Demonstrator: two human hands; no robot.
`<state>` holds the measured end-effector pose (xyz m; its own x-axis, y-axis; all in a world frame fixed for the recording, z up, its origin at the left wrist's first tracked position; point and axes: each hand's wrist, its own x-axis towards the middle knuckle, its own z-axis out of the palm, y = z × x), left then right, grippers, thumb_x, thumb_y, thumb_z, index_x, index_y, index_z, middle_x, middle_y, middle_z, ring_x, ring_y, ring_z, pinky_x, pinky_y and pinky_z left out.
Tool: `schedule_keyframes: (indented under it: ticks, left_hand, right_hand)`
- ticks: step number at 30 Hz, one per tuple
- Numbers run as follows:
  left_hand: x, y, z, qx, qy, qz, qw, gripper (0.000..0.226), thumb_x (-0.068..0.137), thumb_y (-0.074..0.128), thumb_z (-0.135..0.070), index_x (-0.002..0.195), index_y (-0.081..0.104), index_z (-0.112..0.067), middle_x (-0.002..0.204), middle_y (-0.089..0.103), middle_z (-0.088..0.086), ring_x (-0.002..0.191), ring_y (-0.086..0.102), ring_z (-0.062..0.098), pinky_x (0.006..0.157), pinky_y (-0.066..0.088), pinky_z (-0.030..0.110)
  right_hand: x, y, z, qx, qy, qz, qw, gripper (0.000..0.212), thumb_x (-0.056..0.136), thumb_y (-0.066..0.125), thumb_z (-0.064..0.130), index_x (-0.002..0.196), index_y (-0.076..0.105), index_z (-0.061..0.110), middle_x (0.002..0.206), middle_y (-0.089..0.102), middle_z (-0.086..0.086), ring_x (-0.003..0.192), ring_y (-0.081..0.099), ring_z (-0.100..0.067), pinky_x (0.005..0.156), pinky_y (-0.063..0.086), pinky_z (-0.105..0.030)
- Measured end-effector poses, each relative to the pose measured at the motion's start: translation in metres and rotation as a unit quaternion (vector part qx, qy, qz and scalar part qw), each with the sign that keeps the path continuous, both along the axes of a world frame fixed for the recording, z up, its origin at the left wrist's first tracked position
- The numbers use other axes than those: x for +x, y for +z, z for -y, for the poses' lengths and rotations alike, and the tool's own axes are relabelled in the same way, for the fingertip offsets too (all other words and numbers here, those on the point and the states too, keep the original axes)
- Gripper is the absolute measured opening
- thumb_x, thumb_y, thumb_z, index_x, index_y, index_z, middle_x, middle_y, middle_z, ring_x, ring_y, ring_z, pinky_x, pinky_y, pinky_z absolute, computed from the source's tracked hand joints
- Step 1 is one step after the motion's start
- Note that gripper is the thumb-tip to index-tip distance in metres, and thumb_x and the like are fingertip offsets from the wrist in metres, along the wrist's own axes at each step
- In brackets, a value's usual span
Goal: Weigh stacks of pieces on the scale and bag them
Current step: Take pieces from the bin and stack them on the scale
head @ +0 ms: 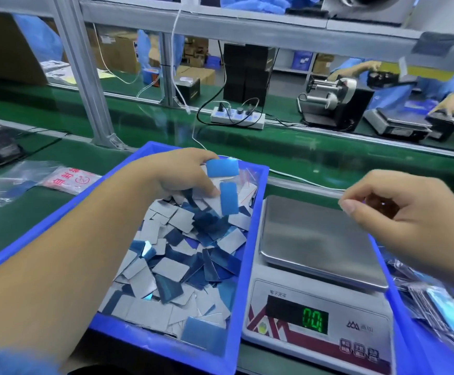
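blue tray [250, 255] holds loose pieces [182, 255]; left hand [177, 171] grips several above it. right hand [399, 212], fingers loosely curled and holding nothing visible, hovers over scale [318, 269].

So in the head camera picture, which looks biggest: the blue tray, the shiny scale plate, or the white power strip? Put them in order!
Largest to smallest, as they look here:
1. blue tray
2. scale plate
3. power strip
The power strip lies farther from the camera, so it may look smaller than it really is.
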<state>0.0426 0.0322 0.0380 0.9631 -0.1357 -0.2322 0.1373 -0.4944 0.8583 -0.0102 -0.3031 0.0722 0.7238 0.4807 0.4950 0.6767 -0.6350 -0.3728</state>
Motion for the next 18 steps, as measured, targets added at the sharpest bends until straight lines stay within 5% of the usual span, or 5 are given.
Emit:
schedule_keyframes:
  ticks: [3, 6, 9, 11, 18]
  left_hand:
    - [-0.006, 0.003, 0.037, -0.112, -0.030, -0.003, 0.993, 0.035, 0.082, 0.072, 0.005, 0.109, 0.065, -0.016, 0.080, 0.073, 0.006, 0.073, 0.073, 0.030, 0.059, 0.058, 0.033]
    - [-0.010, -0.001, 0.087, -0.116, -0.066, 0.022, 0.991, 0.042, 0.080, 0.075, 0.000, 0.113, 0.061, -0.022, 0.084, 0.074, 0.004, 0.070, 0.073, 0.024, 0.059, 0.059, 0.033]
    - [-0.014, -0.009, 0.127, -0.017, -0.085, 0.069, 0.994, 0.055, 0.073, 0.079, -0.018, 0.116, 0.052, -0.038, 0.098, 0.071, 0.005, 0.073, 0.072, 0.020, 0.070, 0.060, 0.039]
    - [-0.015, -0.013, 0.143, 0.075, -0.100, 0.121, 0.985, 0.051, 0.074, 0.076, -0.026, 0.113, 0.046, -0.042, 0.093, 0.069, -0.001, 0.072, 0.069, 0.015, 0.067, 0.057, 0.030]
    - [-0.015, -0.025, 0.148, 0.230, -0.165, 0.218, 0.934, 0.034, 0.086, 0.066, -0.045, 0.116, 0.064, -0.030, 0.109, 0.063, -0.010, 0.104, 0.053, 0.011, 0.089, 0.045, 0.031]
  right_hand:
    - [0.007, -0.002, 0.007, 0.029, -0.013, -0.020, 0.999, 0.012, 0.083, 0.066, 0.026, 0.073, 0.066, 0.032, 0.074, 0.063, 0.015, 0.062, 0.055, -0.008, 0.056, 0.037, -0.007]
    - [0.021, -0.016, 0.018, 0.049, -0.054, -0.050, 0.996, 0.018, 0.086, 0.070, 0.018, 0.072, 0.067, 0.030, 0.067, 0.062, 0.015, 0.060, 0.053, -0.007, 0.054, 0.037, -0.008]
    - [0.031, -0.032, 0.025, 0.056, -0.096, -0.080, 0.991, 0.022, 0.088, 0.069, 0.016, 0.070, 0.066, 0.030, 0.059, 0.058, 0.017, 0.055, 0.049, -0.005, 0.052, 0.035, -0.010]
    - [0.034, -0.041, 0.028, 0.044, -0.106, -0.085, 0.990, 0.022, 0.087, 0.068, 0.016, 0.070, 0.065, 0.029, 0.060, 0.058, 0.019, 0.057, 0.049, -0.002, 0.053, 0.035, -0.010]
    - [0.041, -0.055, 0.026, -0.007, -0.110, -0.094, 0.989, 0.020, 0.088, 0.067, 0.018, 0.071, 0.065, 0.028, 0.060, 0.059, 0.014, 0.061, 0.051, 0.003, 0.056, 0.036, -0.006]
